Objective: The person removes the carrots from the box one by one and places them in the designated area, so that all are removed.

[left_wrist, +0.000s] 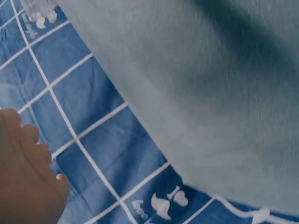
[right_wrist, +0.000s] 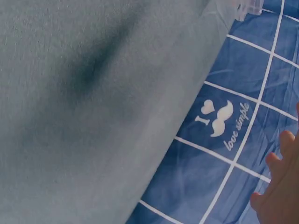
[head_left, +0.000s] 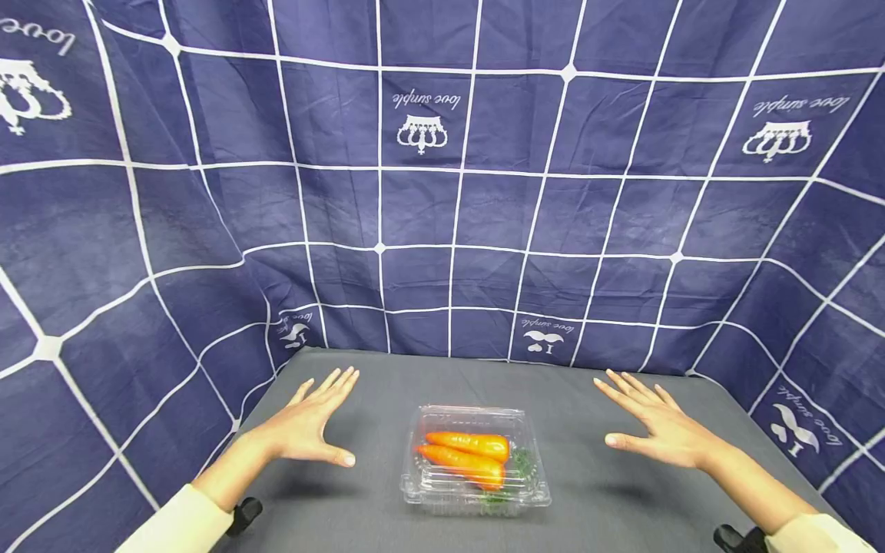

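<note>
Two orange carrots [head_left: 465, 461] lie inside a clear plastic clamshell box [head_left: 477, 503] on the grey table, seen in the head view. Some green leafy bits [head_left: 524, 463] show through the plastic at the box's right side. To the left of the box, my left hand [head_left: 304, 426] hovers above the table with spread fingers, touching nothing. My right hand [head_left: 664, 430] is held likewise on the other side, apart from the box. Each wrist view catches only part of its hand, the left hand [left_wrist: 28, 172] and the right hand [right_wrist: 282, 182], at the frame's edge.
The grey tabletop [head_left: 387, 376] spreads under both hands. A navy cloth [head_left: 498, 207] with white grid lines and printed motifs hangs behind it and along both sides. Clear plastic [right_wrist: 247, 8] shows at the top of the right wrist view.
</note>
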{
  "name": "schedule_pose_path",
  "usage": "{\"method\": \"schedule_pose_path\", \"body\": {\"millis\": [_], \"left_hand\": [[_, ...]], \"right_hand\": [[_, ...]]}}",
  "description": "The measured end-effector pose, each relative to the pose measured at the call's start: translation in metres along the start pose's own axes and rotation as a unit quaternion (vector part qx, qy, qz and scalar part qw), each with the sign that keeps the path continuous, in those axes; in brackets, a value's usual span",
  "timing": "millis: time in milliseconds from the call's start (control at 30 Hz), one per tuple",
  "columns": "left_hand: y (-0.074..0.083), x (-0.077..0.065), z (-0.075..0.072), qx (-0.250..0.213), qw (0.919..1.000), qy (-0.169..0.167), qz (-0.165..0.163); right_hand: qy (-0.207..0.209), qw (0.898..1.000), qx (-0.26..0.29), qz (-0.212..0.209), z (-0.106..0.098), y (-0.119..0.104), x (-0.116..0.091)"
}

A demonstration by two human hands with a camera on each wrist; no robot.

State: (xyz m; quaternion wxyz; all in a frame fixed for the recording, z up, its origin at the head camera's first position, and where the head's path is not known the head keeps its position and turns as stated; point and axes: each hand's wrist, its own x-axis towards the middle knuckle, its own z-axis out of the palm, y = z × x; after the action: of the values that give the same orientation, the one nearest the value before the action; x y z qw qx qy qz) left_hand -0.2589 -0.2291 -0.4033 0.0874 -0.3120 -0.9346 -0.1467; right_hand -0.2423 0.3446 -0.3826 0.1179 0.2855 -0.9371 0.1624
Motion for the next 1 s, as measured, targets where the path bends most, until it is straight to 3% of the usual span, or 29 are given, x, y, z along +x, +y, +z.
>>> {"method": "schedule_pose_path", "body": {"millis": [200, 300, 467, 700, 867, 1000], "left_hand": [[0.015, -0.002, 0.033, -0.074, 0.9967, -0.003, 0.035], [0.023, -0.004, 0.053, -0.139, 0.9898, -0.024, 0.018], [0.033, 0.000, 0.078, -0.228, 0.9712, -0.063, -0.025], [0.039, 0.023, 0.092, -0.322, 0.9436, -0.070, -0.030], [0.041, 0.030, 0.101, -0.338, 0.9338, -0.112, -0.036], [0.042, 0.029, 0.107, -0.340, 0.9318, -0.118, -0.045]], "right_hand": [[0.040, 0.999, 0.020, -0.029, 0.019, -0.010, -0.002], [0.070, 0.995, 0.047, -0.045, 0.037, -0.021, -0.003], [0.106, 0.987, 0.107, -0.046, 0.066, -0.043, -0.004], [0.132, 0.975, 0.162, -0.075, 0.088, -0.063, -0.002], [0.119, 0.975, 0.174, -0.071, 0.097, -0.069, 0.000], [0.118, 0.975, 0.173, -0.072, 0.103, -0.071, 0.000]]}}
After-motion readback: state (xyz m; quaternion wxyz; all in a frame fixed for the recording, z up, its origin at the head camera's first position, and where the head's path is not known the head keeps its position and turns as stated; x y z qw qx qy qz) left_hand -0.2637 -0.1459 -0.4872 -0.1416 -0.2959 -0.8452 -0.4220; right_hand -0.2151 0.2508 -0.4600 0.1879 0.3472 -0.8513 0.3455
